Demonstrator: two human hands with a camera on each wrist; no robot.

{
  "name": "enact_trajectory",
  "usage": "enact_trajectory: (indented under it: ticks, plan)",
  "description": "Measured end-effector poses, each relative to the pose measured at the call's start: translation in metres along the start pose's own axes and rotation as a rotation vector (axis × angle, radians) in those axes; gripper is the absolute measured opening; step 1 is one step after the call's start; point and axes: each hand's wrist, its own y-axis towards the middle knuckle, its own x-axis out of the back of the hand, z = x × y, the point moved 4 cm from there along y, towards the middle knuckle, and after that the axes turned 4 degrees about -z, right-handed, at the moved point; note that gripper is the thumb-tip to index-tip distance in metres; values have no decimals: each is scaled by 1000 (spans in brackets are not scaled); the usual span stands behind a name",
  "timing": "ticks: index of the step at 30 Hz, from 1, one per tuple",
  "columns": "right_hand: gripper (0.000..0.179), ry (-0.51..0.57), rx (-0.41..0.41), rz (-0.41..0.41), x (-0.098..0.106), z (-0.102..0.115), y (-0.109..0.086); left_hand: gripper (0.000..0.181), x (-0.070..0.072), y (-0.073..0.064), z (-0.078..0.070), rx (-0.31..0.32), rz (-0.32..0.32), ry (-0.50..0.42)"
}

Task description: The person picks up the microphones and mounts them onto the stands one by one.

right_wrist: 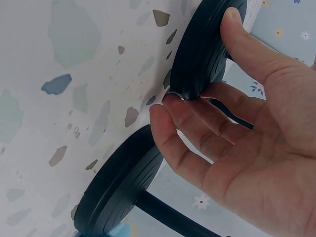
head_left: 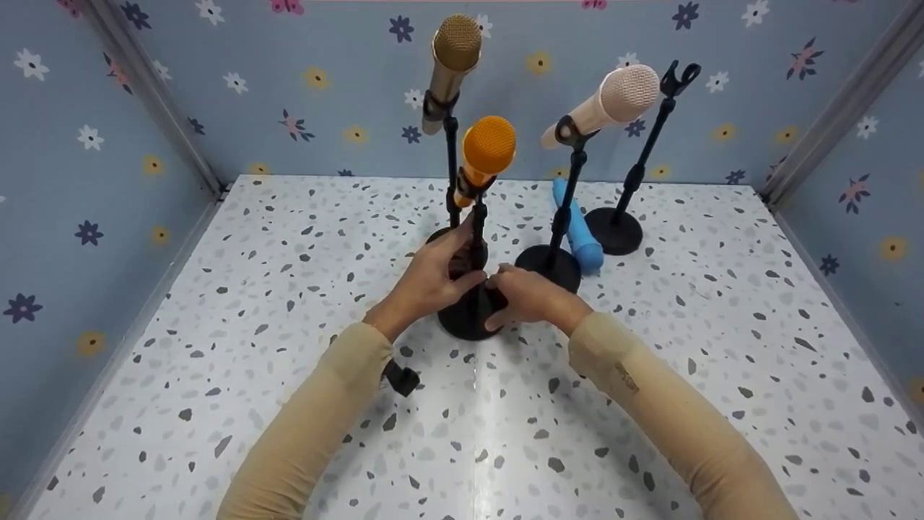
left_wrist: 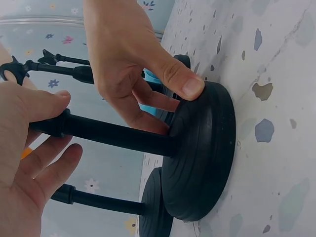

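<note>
Microphone with an orange mesh head (head_left: 489, 146) sits on top of a black stand with a round base (head_left: 462, 323), on a white speckled table (head_left: 260, 289). The left hand (head_left: 432, 273) curls round the stand's pole (left_wrist: 118, 133), and the right hand (head_left: 532, 295) pinches the edge of the base. Behind that stand is a gold microphone (head_left: 457, 50). To the stand's right are a pale pink microphone (head_left: 626, 95), held up high, and a bright blue microphone (head_left: 580, 231) lying down.
</note>
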Motion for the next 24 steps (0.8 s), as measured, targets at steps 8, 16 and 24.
enact_trajectory:
  ticks: [8,16,24]
  plan:
    - [66,4,-3,-2,-1,0,0,75,-2,-3,1,0,-3,-23]
    - [65,-4,3,-12,-2,0,-1,75,-5,-5,2,-10,-14,-32]
    - [63,5,4,-19,-2,0,-1,81,-7,-7,5,23,10,-60]
